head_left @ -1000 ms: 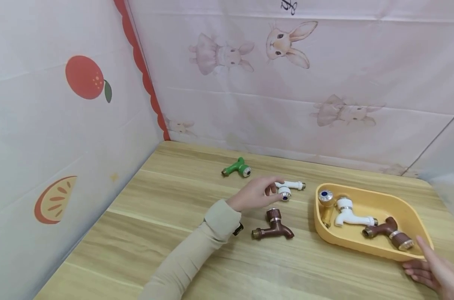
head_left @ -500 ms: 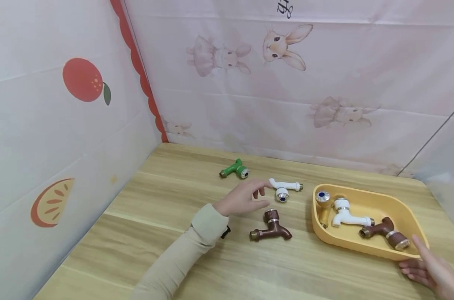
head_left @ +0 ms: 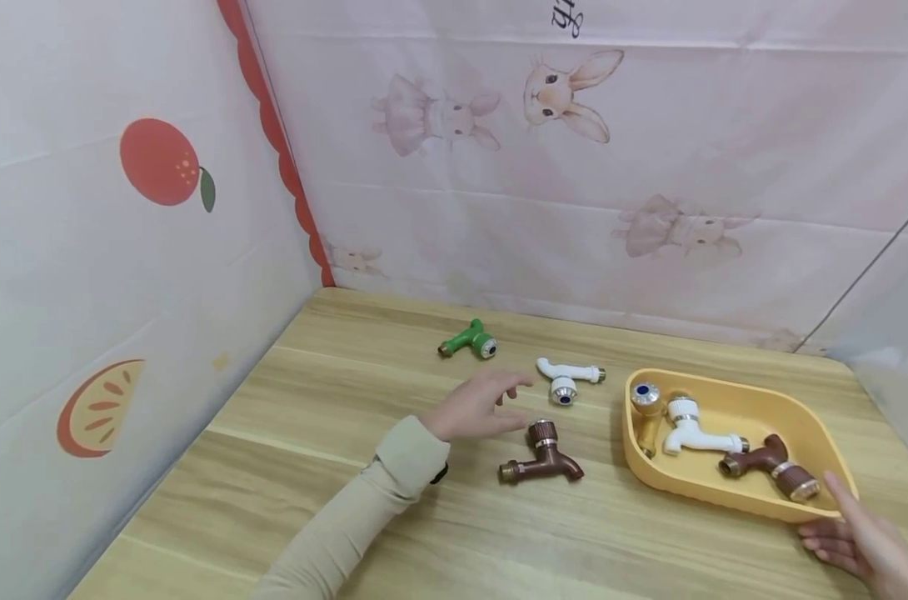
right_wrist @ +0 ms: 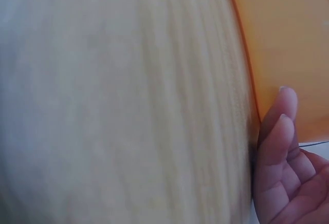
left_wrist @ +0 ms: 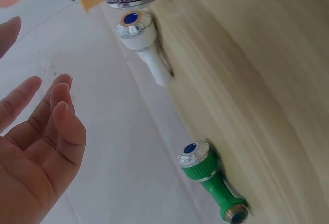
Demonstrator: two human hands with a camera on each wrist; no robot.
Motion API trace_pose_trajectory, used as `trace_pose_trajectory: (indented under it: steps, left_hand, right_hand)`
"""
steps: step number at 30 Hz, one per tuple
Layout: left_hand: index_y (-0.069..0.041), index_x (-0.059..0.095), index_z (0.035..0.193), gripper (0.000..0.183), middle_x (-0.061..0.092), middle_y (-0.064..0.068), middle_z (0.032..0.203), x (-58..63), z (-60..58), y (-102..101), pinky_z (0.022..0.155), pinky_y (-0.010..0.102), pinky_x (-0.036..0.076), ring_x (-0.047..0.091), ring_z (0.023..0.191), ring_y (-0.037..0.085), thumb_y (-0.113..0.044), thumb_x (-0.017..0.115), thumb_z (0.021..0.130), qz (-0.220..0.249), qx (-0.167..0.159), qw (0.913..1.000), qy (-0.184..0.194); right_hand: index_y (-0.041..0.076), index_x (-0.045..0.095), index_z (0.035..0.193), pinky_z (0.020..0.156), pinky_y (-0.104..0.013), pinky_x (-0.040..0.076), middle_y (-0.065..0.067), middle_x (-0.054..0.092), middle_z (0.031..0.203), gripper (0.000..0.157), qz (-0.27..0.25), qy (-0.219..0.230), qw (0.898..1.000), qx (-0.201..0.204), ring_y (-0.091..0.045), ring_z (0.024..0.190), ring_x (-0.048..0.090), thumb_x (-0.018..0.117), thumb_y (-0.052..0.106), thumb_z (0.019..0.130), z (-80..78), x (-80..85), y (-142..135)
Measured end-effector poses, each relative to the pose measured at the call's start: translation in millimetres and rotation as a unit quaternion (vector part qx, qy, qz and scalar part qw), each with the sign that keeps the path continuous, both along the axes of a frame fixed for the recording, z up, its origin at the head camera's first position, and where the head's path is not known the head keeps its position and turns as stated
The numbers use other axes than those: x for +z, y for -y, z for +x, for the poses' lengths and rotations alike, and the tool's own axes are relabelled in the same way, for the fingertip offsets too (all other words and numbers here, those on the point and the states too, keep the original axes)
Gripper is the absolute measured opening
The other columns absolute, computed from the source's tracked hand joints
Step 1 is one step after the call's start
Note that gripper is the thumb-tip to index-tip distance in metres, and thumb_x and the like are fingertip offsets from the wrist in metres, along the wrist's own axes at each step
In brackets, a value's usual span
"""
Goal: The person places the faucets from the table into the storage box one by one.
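My left hand hovers over the table with nothing in it, thumb and fingers apart. Just right of it are a white tap with a blue-centred knob and, nearer me, a dark brown tap. Farther back lies a green tap, also seen in the left wrist view. With my right hand I hold the near right corner of a yellow tray, thumb at its rim and fingers against the outside. Inside the tray lie a yellow tap, another white tap and another brown tap.
The wooden table meets a wall covering with fruit prints on the left. Behind it hangs a pink covering with rabbit prints. The loose taps lie left of the tray.
My left hand has come away from the white tap on the table, moving left and toward me. That tap stays in place. My right hand keeps its place at the tray.
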State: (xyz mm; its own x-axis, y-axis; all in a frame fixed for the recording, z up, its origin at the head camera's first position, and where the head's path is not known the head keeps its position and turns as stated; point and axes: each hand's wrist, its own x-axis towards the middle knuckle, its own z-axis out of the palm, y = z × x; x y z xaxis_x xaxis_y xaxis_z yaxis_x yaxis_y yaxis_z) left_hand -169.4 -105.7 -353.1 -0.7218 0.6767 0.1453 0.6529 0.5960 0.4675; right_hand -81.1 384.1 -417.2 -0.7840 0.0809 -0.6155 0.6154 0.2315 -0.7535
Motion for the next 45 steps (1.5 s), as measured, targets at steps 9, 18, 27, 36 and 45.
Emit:
trace_pose_trajectory:
  steps: [9,18,27,36,45]
  left_hand:
    - [-0.005,0.043,0.132,0.067,0.056,0.012,0.112,-9.5,2.3,9.8,0.073,0.023,0.045,0.055,0.096,0.022,-0.028,0.073,0.077,-0.03,0.001,0.999,0.034]
    - [-0.01,0.036,0.138,0.081,0.054,0.009,0.121,-21.5,-4.0,-3.2,0.085,0.029,0.044,0.053,0.104,0.018,-0.042,0.073,0.074,-0.092,0.007,0.9919,0.087]
    - [-0.006,0.038,0.135,0.081,0.056,0.008,0.115,-31.3,-8.2,-16.1,0.083,0.025,0.044,0.054,0.096,0.014,-0.04,0.075,0.071,-0.113,0.005,0.9883,0.102]
    - [-0.009,0.039,0.131,0.081,0.059,0.003,0.104,-39.5,-7.7,-27.6,0.072,0.023,0.046,0.056,0.084,0.01,-0.043,0.077,0.067,-0.15,0.015,0.9801,0.129]
    - [-0.009,0.038,0.125,0.083,0.058,-0.001,0.096,-36.8,-2.0,-38.7,0.066,0.019,0.044,0.053,0.076,0.007,-0.042,0.081,0.062,-0.171,0.011,0.9757,0.136]
  right_hand:
    - [-0.028,-0.011,0.126,0.07,-0.032,0.053,-0.003,0.066,0.074,0.104,-0.002,0.001,1.0,0.017,-0.019,0.072,0.064,0.019,0.064,0.088,-3.5,4.7,6.9]
    - [-0.025,-0.009,0.128,0.071,-0.032,0.053,-0.003,0.066,0.074,0.1,-0.013,0.001,1.0,0.016,-0.019,0.072,0.065,0.02,0.062,0.089,-5.5,6.1,6.0]
    - [-0.025,-0.011,0.128,0.071,-0.034,0.053,-0.006,0.067,0.076,0.103,-0.02,0.019,1.0,0.015,-0.021,0.074,0.065,0.021,0.065,0.087,-9.1,-0.3,0.4]
    - [-0.025,-0.003,0.129,0.07,-0.033,0.053,-0.007,0.067,0.075,0.104,-0.011,0.02,1.0,0.018,-0.021,0.072,0.066,0.02,0.066,0.086,-12.2,-0.3,0.6]
    - [-0.016,-0.031,0.123,0.073,-0.035,0.052,-0.011,0.067,0.08,0.096,-0.022,0.025,0.997,0.072,-0.024,0.077,0.065,0.008,0.064,0.087,-7.9,-2.2,-6.5]
